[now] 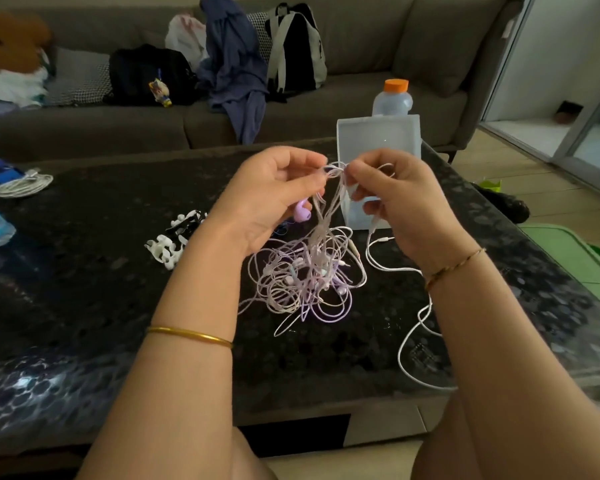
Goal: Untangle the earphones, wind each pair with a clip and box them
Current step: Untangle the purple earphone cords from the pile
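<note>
A tangle of white and lilac earphone cables [305,275] lies on the dark table, with its upper strands lifted between my hands. My left hand [274,192] pinches the raised strands at the top, and a lilac earbud [302,211] hangs just under its fingers. My right hand [392,192] pinches the same bundle from the other side. One white cable [409,337] trails off towards the table's near right edge. A heap of white and black clips [174,239] sits left of the tangle. Behind my hands stands a translucent box [378,135], its lid upright.
A wound white cable [23,183] lies at the table's far left beside blue items. A bottle with an orange cap [394,98] stands behind the box. Bags and clothes cover the grey sofa [361,46] beyond the table. A green tray [575,258] is on the floor to the right.
</note>
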`<state>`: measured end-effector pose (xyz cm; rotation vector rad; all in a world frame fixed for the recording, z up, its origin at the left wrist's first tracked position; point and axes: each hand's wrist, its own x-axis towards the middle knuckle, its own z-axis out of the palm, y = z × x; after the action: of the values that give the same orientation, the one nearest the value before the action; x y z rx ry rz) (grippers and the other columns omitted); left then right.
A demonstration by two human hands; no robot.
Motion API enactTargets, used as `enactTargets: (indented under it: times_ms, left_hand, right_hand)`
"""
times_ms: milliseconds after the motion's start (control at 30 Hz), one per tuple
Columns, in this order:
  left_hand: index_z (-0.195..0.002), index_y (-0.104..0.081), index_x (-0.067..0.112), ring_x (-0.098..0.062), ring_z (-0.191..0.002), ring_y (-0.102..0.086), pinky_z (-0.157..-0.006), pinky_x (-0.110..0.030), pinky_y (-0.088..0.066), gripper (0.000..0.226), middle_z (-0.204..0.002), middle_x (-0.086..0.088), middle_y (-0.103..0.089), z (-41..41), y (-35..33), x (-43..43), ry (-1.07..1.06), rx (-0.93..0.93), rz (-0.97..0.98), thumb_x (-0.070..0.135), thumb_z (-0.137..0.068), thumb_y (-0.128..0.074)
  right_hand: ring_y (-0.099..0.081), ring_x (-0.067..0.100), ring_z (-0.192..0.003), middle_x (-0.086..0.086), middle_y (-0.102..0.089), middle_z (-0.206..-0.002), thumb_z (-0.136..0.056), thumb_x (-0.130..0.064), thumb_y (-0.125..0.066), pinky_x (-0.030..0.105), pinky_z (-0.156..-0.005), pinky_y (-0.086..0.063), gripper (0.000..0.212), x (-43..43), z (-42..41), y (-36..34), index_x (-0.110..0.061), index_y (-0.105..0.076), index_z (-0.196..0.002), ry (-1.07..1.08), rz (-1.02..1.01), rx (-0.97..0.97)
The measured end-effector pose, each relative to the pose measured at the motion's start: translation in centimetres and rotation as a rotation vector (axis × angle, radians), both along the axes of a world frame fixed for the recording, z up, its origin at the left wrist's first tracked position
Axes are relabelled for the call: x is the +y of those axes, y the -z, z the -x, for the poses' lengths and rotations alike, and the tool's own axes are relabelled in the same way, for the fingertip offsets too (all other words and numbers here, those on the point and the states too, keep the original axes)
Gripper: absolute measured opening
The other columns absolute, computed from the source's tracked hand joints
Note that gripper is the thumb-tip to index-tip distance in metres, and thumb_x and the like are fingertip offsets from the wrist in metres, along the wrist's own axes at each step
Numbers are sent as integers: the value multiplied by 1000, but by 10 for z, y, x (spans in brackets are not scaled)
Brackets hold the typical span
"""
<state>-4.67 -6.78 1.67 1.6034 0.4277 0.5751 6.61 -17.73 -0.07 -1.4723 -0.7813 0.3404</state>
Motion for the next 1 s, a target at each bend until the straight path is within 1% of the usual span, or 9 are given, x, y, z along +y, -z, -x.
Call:
enactTargets:
  times_ms: [200,333,400,533,600,667,767,900,1000]
  left_hand:
    - [-92,-61,17,-12,-86,-63,-54,-13,-44,28,-95,-5,-66,4,0,5,-83,24,-156,-9,-89,-52]
    - [-88,-60,23,-14,-89,-66,-70,-28,-54,14,-100,-5,-68,-1,4,2,-138,58,-293,9,-91,-59]
    - [-93,-60,24,-9,-88,-64,-78,-23,-54,12,-94,0,-66,-1,4,0,-100,84,-358,17,-86,-67]
    - [-90,-62,21,-4,-81,-63,-72,-17,-50,18,-88,4,-66,-5,7,0,-138,111,-469,4,-85,-65]
    - [-90,-65,22,-8,-84,-66,-76,-21,-54,17,-90,2,-69,-6,8,-1,-130,163,-436,5,-88,-62]
    - [-88,-67,24,-13,-87,-68,-81,-30,-57,20,-94,-2,-70,-8,10,-2,-112,218,-336,6,-91,-58]
    - [-89,-67,21,-17,-91,-68,-84,-37,-58,20,-97,-4,-69,-11,14,-1,-158,256,-203,5,-93,-55]
    - [-100,-66,13,-15,-88,-69,-81,-33,-59,11,-96,-4,-69,-12,16,1,-213,251,-143,9,-92,-60]
    - [-93,-66,15,-14,-82,-70,-75,-29,-60,8,-90,-4,-70,-12,16,-2,-186,234,-131,10,-93,-59]
  right_hand:
    - [-66,13,-63,1,-69,-66,-95,-10,-52,31,-69,-54,17,4,1,3,-12,-58,-79,-161,-58,241]
    - [-66,14,-62,4,-69,-66,-94,-10,-54,27,-64,-54,15,4,1,4,-9,-61,-81,-136,-24,244]
    - [-67,16,-62,6,-70,-68,-92,-11,-57,25,-61,-55,14,5,0,5,-9,-62,-80,-132,-19,242]
    - [-68,19,-64,9,-70,-72,-91,-11,-59,25,-60,-55,8,4,0,3,-6,-64,-86,-170,11,245]
    - [-68,12,-65,4,-70,-76,-88,-16,-64,22,-61,-54,6,5,0,5,-10,-63,-90,-109,76,168]
    - [-65,8,-75,-4,-65,-86,-81,-23,-72,18,-64,-52,20,10,-4,11,-16,-57,-94,72,200,-55]
    - [-53,12,-96,-5,-53,-105,-76,-18,-76,28,-81,-51,33,12,-7,15,-23,-51,-97,314,285,-342]
    - [-58,5,-74,-6,-65,-83,-79,-18,-71,23,-71,-52,7,6,0,5,-23,-66,-79,206,176,-429]
    - [-61,6,-70,-7,-66,-76,-79,-30,-73,19,-66,-52,14,9,8,7,-18,-70,-82,148,262,-541]
